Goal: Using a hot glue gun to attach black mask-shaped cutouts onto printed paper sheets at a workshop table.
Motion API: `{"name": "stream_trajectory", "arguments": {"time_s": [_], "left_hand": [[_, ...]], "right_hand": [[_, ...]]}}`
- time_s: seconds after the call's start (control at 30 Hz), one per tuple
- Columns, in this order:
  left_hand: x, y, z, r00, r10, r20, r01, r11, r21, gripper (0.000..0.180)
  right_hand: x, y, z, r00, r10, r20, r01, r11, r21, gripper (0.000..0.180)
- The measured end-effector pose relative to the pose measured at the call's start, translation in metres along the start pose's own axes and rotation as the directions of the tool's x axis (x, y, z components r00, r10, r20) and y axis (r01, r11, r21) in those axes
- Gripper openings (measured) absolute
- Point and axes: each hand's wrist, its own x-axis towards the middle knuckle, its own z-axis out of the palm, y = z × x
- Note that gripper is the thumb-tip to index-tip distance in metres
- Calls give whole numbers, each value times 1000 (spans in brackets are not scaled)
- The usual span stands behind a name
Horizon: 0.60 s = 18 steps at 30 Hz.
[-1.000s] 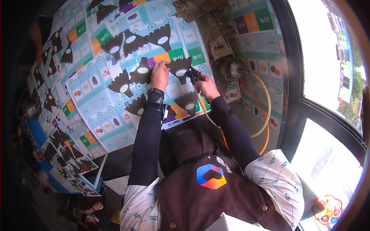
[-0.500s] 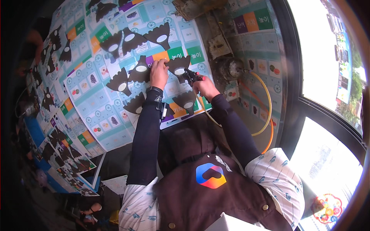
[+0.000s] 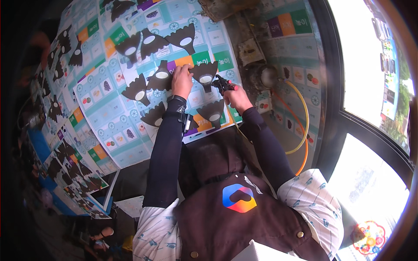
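Right, both hands are at work over the bench, covered in printed sheets, and it's 1 dark fan-shaped piece that has all the attention, lying flat between them with its wide scalloped edge away from the wearer! The right hand has its fingers wrapped round a black-and-red spray gun, nozzle aimed leftward, right beside the white oval on that piece; whether it touches, I can't tell. Over on the left, the left hand is palm down, fingers bent and close together, tips at the piece's upper left corner, and whether they pinch or merely press, the view doesn't show. A similar piece lies just left of that hand, another sits nearer the wearer, and 3 more fans line up beyond. Off to the right, a yellow hose loops beside an orange hose.
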Motion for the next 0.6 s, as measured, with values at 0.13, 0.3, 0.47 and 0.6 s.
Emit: {"name": "stream_trajectory", "arguments": {"time_s": [0.13, 0.3, 0.47, 0.6], "left_hand": [[2, 1, 1, 999, 24, -23, -24, 1000, -3, 26], [22, 2, -24, 996, -64, 55, 67, 995, -68, 20], [83, 0, -66, 990, -107, -93, 111, 993, 33, 19], [112, -24, -54, 988, -72, -135, 98, 975, 198, 38]], "right_hand": [[-7, -4, 2, 990, 75, 117, -80, 996, 37, 18], [-37, -61, -15, 988, -29, 154, -11, 967, 255, 24], [-19, -131, -44, 983, -161, 87, 146, 976, 159, 24], [24, -170, -38, 978, -150, 147, 150, 989, 10, 22]]}}
